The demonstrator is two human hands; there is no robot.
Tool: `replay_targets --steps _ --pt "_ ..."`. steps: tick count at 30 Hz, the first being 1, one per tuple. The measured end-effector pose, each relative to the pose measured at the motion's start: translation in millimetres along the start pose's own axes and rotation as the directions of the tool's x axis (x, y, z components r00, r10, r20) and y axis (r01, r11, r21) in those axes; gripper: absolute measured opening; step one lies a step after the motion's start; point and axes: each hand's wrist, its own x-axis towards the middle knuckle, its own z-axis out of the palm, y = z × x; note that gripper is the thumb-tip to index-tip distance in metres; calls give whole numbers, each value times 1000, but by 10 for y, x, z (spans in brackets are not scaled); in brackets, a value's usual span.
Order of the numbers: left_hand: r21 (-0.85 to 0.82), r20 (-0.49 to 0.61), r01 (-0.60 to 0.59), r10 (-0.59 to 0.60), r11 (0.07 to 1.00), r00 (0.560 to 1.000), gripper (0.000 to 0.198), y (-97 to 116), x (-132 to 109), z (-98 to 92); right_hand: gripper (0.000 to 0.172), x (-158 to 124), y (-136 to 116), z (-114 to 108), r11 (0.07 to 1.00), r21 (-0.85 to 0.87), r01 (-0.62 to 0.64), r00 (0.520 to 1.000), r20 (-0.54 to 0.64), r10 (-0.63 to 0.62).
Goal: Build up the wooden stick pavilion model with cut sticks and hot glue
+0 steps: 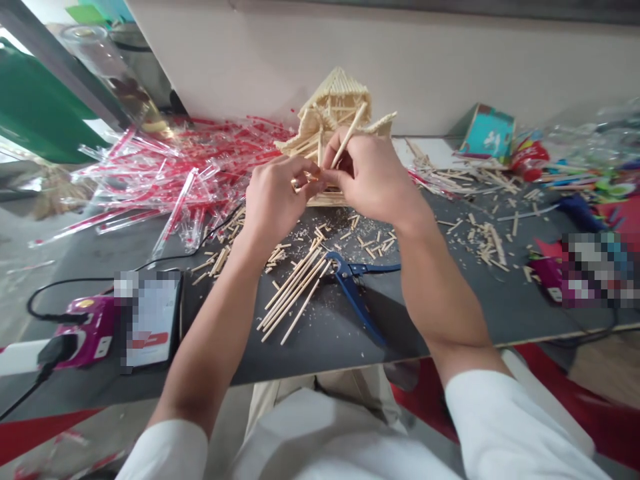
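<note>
Both my hands meet above the dark table (340, 333), just in front of a small house model (333, 113) built from thin wooden sticks. My right hand (373, 177) is closed on a long wooden stick (350, 133) that points up and to the right across the model. My left hand (275, 197) is curled, its fingertips pinching at the lower end of that stick beside the right hand's fingers. A bundle of long sticks (295, 290) lies on the table below my hands, next to blue-handled cutters (357, 283).
A heap of red and clear plastic wrappers (175, 170) covers the left back. Short stick offcuts (480, 240) litter the table. A purple device (83, 330) with a black cable sits front left. A teal box (487, 133) and colourful clutter lie at the right.
</note>
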Motion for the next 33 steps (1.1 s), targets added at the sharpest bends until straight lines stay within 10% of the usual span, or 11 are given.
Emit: replay_targets --steps 6,10,14,21,27,33 --pt "-212 303 1 65 977 951 17 386 -85 -388 31 -441 68 6 889 440 124 988 -134 -71" --pt "-445 716 302 132 843 686 27 572 -262 -460 30 -801 78 57 722 675 155 988 -124 -97" --pt "-511 853 699 195 501 484 31 561 -577 -278 21 -1076 99 165 620 776 119 991 -51 -126" --pt "-429 903 883 126 190 411 31 273 -1111 43 19 -1315 222 578 532 845 -54 981 145 -131" --pt "-343 937 928 126 145 327 23 202 -1192 79 14 -1352 290 665 567 824 0 969 141 -204" --pt "-369 929 917 50 153 366 20 358 -1198 92 12 -1392 336 617 609 790 67 969 94 -229"
